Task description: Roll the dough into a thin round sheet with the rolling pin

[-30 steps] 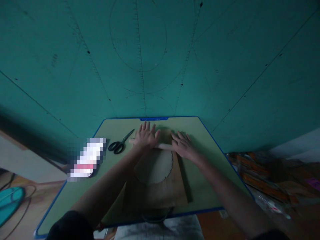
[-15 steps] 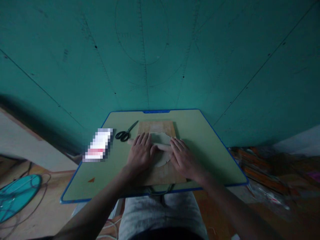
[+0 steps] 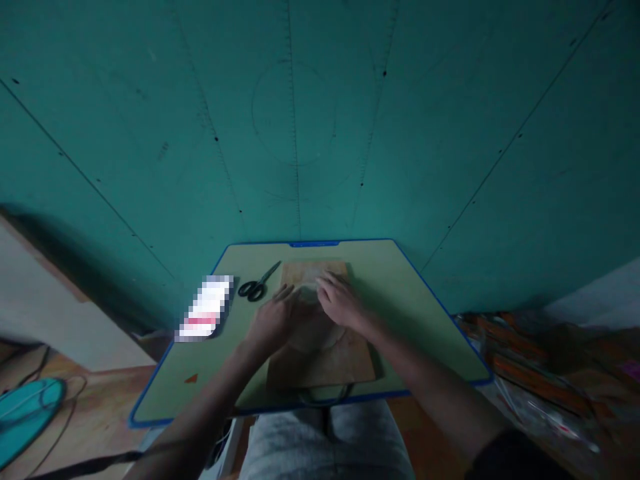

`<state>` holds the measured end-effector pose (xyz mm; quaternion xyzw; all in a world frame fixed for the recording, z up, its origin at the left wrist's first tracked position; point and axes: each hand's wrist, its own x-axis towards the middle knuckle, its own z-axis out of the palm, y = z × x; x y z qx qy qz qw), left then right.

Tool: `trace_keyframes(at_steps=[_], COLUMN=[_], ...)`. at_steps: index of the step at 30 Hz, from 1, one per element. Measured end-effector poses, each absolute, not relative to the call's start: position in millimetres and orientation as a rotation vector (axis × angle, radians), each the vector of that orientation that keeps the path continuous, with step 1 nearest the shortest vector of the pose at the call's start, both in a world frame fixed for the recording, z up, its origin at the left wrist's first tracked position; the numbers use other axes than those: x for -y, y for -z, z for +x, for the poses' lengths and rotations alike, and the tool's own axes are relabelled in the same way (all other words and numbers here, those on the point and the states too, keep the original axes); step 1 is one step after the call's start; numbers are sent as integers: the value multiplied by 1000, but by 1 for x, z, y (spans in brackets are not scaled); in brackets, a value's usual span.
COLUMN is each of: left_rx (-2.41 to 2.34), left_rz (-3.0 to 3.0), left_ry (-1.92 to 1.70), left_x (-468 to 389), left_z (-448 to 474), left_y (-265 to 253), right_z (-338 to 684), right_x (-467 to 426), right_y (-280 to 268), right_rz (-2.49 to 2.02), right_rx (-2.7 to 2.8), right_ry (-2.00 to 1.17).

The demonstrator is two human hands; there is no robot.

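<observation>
A flattened round of pale dough [image 3: 313, 339] lies on a wooden board [image 3: 325, 370]. My left hand [image 3: 274, 319] is at the dough's left side, fingers bent and pointing forward. Over the dough's far right part is my right hand [image 3: 339, 300], closer to the left one, with its fingers curled down. Both hands appear closed on the rolling pin, which they almost wholly hide; its exact angle cannot be made out. Black-handled scissors [image 3: 257, 283] lie just left of the board.
The board rests on a small blue-edged table [image 3: 420, 333] against a green wall [image 3: 320, 133]. A blurred-out phone-like object [image 3: 207, 310] is at the table's left edge, with a small orange triangle [image 3: 191, 379] nearer me. Bagged clutter [image 3: 540, 373] covers the floor at right.
My right hand has moved left and forward over the dough, closer to my left hand. The rolling pin, visible between the hands before, is now mostly hidden. The camera view has tilted up.
</observation>
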<state>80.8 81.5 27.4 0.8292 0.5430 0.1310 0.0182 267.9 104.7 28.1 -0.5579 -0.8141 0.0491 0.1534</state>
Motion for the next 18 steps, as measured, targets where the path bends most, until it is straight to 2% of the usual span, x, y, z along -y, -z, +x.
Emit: trace_keyframes(at_steps=[6,12,18], left_rx=[-2144,-2093,-2025], left_rz=[2334,2365,2520], left_ry=[-400,-461,-460], left_x=[-114,-114,-77], left_z=[66,62,76], left_y=[-16,-1,-2], right_z=[225,218,229], right_x=[-153,-157,-124], right_y=[-39,-30,-19], right_rz=[-1688,-1733,-1775], right_rx=[2251,2349,2392], right_ry=[-245,-226,-106])
